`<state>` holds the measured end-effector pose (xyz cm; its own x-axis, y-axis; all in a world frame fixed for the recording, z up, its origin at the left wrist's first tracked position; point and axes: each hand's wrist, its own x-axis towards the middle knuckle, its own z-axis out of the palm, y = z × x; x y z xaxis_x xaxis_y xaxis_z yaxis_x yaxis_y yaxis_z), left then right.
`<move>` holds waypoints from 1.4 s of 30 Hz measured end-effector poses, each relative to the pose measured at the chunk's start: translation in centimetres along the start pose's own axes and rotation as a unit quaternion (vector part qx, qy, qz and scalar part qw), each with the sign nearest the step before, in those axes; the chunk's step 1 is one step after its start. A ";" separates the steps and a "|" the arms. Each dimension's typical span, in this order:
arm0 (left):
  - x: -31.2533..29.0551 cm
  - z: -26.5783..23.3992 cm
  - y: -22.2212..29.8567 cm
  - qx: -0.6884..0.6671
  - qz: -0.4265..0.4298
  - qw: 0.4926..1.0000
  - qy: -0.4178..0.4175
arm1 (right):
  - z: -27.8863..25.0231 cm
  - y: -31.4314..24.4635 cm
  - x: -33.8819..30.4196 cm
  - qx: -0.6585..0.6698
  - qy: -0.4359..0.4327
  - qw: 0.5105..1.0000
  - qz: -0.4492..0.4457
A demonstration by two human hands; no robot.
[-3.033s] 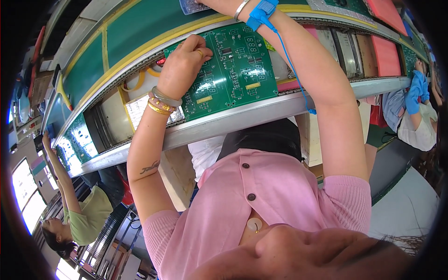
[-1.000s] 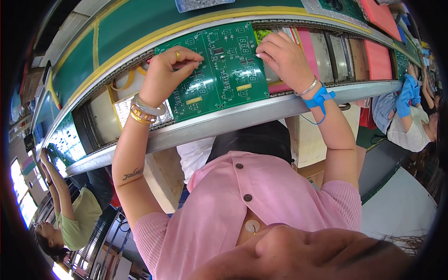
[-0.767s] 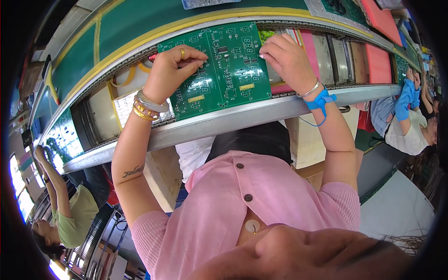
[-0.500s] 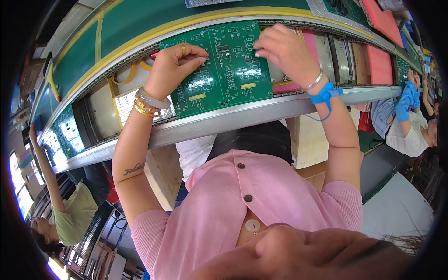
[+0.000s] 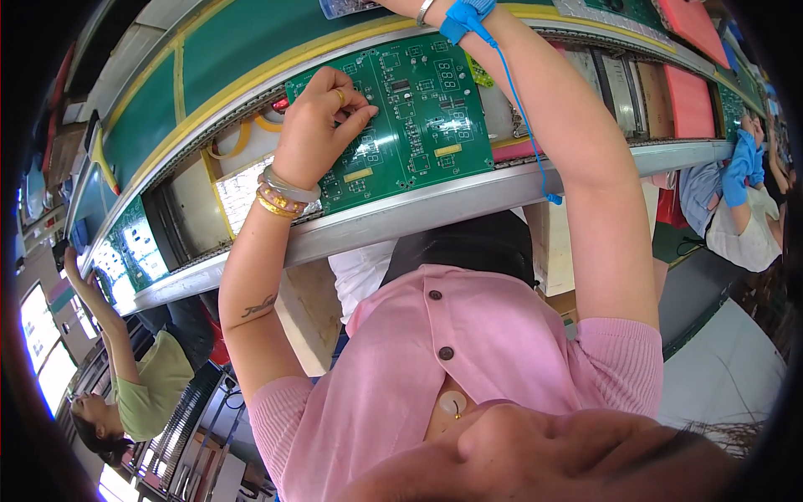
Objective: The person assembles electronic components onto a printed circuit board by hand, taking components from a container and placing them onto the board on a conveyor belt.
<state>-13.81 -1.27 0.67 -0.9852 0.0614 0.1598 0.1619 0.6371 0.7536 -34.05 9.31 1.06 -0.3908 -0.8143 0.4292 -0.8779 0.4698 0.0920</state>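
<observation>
A green circuit board lies across the conveyor rails in front of me, dotted with small parts, digit displays and yellow strips. Over its left half my left hand is closed, thumb and fingertips pinched together just above the surface. Anything between those fingertips is too small or hidden to make out. My right arm crosses over the right end of the board, a blue wrist strap on it. Only the base of my right hand shows at the top edge, close to a clear bluish tray; its fingers are out of sight.
The near metal rail runs along my side of the conveyor. Further boards sit on the line at left. A blue cord hangs from my wrist strap. Pink foam stands at right. Co-workers sit at left and right.
My right hand has left the board's right edge and reached up and away to the tray at the top. My left hand remains over the board, fingers still pinched.
</observation>
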 end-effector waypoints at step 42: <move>14.1 -1.7 -1.2 0.380 0.082 0.921 -0.024 | -5.7 -3.6 -13.6 0.278 -0.042 0.960 -0.007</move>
<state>-27.78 -2.44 3.12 -0.9553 0.2263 0.1901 0.2406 0.9691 0.0552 -23.98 20.61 -0.02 -0.3787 -0.8544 0.3557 -0.8861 0.2239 -0.4057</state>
